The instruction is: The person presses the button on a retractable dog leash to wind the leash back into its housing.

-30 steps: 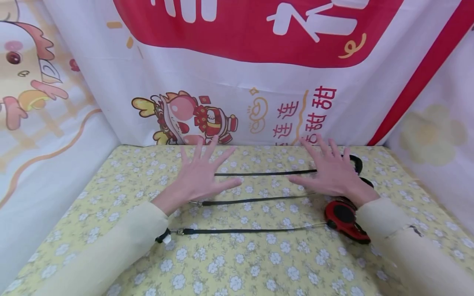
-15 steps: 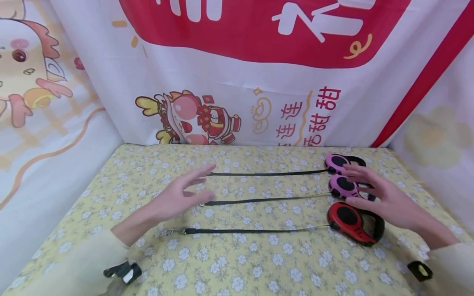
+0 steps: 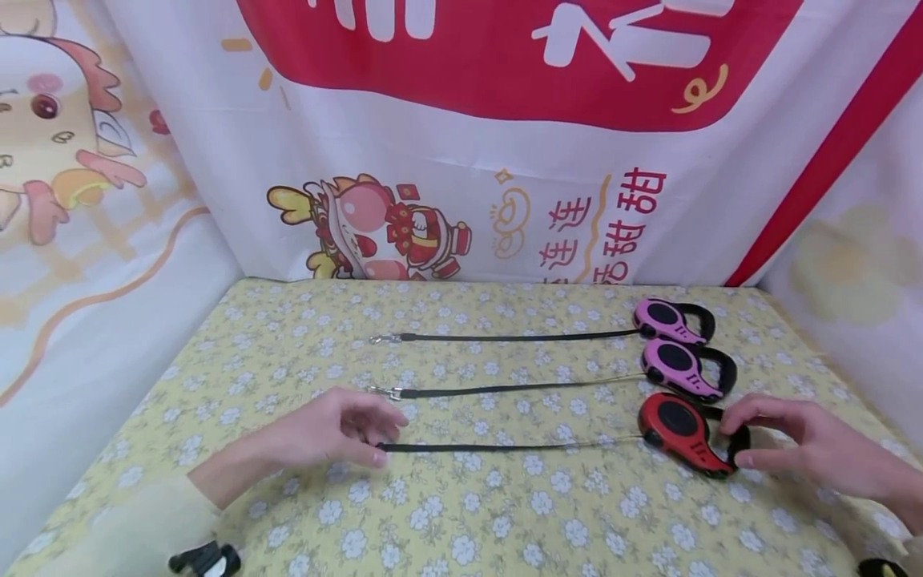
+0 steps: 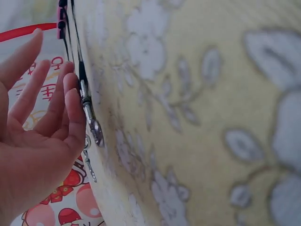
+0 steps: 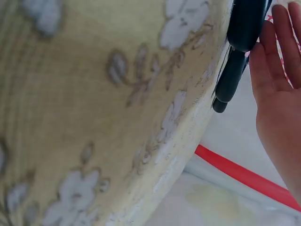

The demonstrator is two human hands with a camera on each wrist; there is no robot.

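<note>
Three retractable dog leashes lie on the table with cords drawn out leftward. In the head view, the nearest is the red leash (image 3: 681,433); two pink leashes, the middle one (image 3: 678,365) and the far one (image 3: 659,316), lie behind it. My left hand (image 3: 324,433) hovers with loosely bent fingers at the red leash's strap end, hiding its clip. In the left wrist view, the metal clip (image 4: 96,132) shows beside the fingertips. My right hand (image 3: 815,441) is at the red leash's black handle (image 5: 247,23), thumb and fingers apart around it; no grip shows.
Yellow flowered cloth (image 3: 461,513) covers the table. A white and red printed curtain (image 3: 490,136) stands behind it, with printed cloth walls (image 3: 108,264) at the left and right. The pink leashes' metal clips (image 3: 385,339) lie left of centre.
Both hands, spread above the table a second ago, have come down and nearer. The left has reached the red leash's strap end, the right its handle. The leashes have not visibly moved.
</note>
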